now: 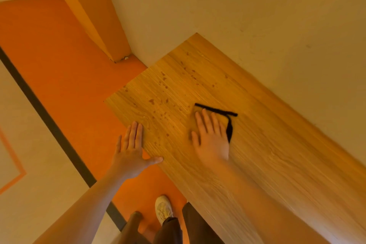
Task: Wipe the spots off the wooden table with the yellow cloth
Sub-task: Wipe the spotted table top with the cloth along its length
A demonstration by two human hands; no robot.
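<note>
The wooden table (257, 154) runs diagonally from the upper left to the lower right. Several dark brown spots (151, 101) dot its left end. The yellow cloth (225, 118), trimmed with a black edge, lies flat on the table right of the spots. It nearly matches the wood in colour. My right hand (211, 140) presses flat on the cloth with fingers stretched out, covering most of it. My left hand (131, 150) rests open on the table's near edge, thumb on the wood, holding nothing.
A beige wall (237, 6) runs right behind the table's far edge. An orange pillar (95, 10) stands beyond the table's left corner. Below lies an orange floor (59, 65) with a dark stripe. My white shoe (163, 208) and my legs are by the near edge.
</note>
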